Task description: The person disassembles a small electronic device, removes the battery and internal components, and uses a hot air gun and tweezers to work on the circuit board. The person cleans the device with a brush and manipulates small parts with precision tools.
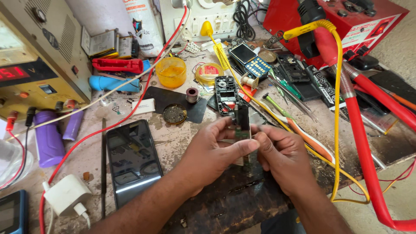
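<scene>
A: What do the two hands hold?

B: The left hand (212,149) and right hand (281,151) pinch one small green circuit board with dark components (242,123), upright, above the worn brown tabletop (173,138). Each grip is narrow, fingertips closed on the board's side edges.

A: How would it handle?

B: Judged light, thin and stiff, but fragile; best taken by its bare edges, away from the soldered parts.

A: What lies nearby?

B: A black glass-faced smartphone (132,160) lies flat just left of the left forearm. An opened black handset body (226,94) sits beyond the board, and a round orange plastic tub (171,71) stands farther back.
</scene>
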